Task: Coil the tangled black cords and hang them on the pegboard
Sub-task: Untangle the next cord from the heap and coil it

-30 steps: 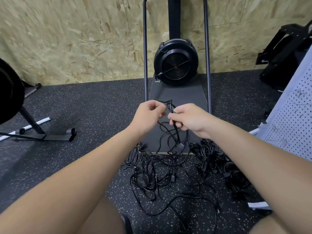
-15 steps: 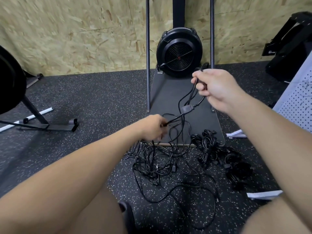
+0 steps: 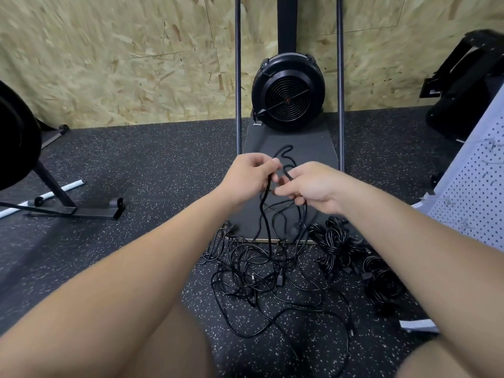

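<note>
A tangle of thin black cords (image 3: 261, 271) lies spread on the speckled floor in front of me. From it one black cord (image 3: 266, 214) rises to my hands. My left hand (image 3: 249, 178) grips the cord's loops, which stick up above its fingers. Close beside it, my right hand (image 3: 308, 185) pinches the same cord with curled fingers. Two bundled black cords (image 3: 334, 242) (image 3: 381, 279) lie to the right of the tangle. The white pegboard (image 3: 474, 181) leans at the far right edge.
A black fan machine (image 3: 287, 94) on a dark base plate (image 3: 308, 143) with two upright rails stands straight ahead against the chipboard wall. A black stand with a floor foot (image 3: 81, 208) is at the left. My bare knees fill the bottom of the view.
My right hand, raised and away half a second ago, has come back down to meet my left hand, which rose. Both now hold the cord together, with a loop added.
</note>
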A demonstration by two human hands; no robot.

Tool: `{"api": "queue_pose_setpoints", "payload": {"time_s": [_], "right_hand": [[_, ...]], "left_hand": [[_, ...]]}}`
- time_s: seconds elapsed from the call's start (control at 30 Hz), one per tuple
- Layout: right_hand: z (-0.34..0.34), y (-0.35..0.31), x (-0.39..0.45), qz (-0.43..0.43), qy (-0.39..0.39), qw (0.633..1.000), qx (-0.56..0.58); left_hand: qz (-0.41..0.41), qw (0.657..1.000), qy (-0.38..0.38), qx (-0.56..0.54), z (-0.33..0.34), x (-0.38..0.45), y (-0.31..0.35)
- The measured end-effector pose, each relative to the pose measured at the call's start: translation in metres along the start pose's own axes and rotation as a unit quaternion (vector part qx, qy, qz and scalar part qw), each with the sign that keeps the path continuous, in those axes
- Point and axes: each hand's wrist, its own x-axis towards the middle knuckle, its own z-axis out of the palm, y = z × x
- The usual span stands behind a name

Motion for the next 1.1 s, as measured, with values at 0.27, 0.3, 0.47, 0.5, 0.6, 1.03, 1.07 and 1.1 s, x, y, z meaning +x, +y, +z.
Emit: {"api": "queue_pose_setpoints", "payload": {"time_s": [0.27,0.3,0.47,0.5,0.6,1.03,1.07,1.1], "right_hand": [[0.02,0.017,-0.003,-0.011,-0.028,0.997,-0.064],[0.022,0.017,-0.004,-0.014,-0.04,0.997,-0.064],[0.021,0.0,-0.01,-0.058,-0.026,0.997,-0.049],[0.017,-0.005,-0.011,-0.069,-0.012,0.997,-0.026],[0.005,-0.018,-0.013,-0.093,0.009,0.995,0.042],[-0.034,-0.04,-0.013,-0.178,0.098,0.95,0.238],[-0.036,-0.038,-0.012,-0.177,0.106,0.95,0.236],[-0.037,-0.036,-0.012,-0.173,0.114,0.95,0.234]], "left_hand": [[-0.054,0.987,-0.034,-0.151,0.003,0.001,0.008],[-0.058,0.986,-0.037,-0.155,0.003,0.001,0.008],[-0.057,0.989,0.036,-0.131,-0.007,0.004,0.003],[-0.05,0.991,0.049,-0.11,-0.01,0.004,0.001],[0.027,0.998,0.061,-0.005,-0.014,-0.006,0.0],[-0.037,0.898,-0.301,0.318,-0.005,-0.047,-0.025],[-0.031,0.889,-0.292,0.352,-0.005,-0.046,-0.031],[-0.012,0.882,-0.266,0.389,-0.005,-0.044,-0.036]]}}
